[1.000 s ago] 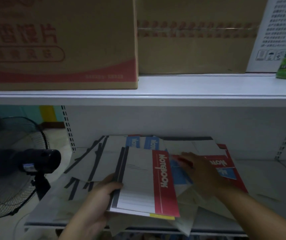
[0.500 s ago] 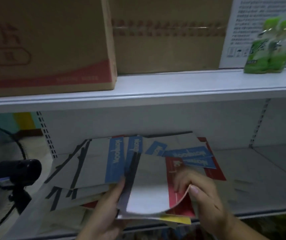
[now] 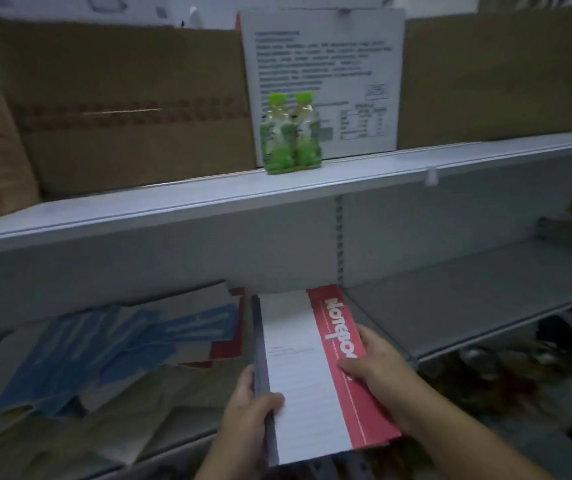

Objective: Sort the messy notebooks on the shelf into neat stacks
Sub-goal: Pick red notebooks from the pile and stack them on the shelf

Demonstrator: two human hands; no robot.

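I see the notebook [image 3: 298, 375] at lower centre of the frame with a white cover and faint grey ruled lines. A red band [image 3: 338, 341] down its right edge carries white lettering and thin white stripes. The loose notebooks [image 3: 111, 351] at lower left show pale cream covers with blue bands, and one red edge peeks out behind them. The two bottles [image 3: 289, 133] at upper centre have bright green caps and green-and-white labels. Behind them stands a white box [image 3: 326, 57] printed with dark text. The cardboard boxes [image 3: 122, 81] on either side are plain brown, the left one crossed by a darker patterned strip. The shelf [image 3: 208, 202] is pale grey.
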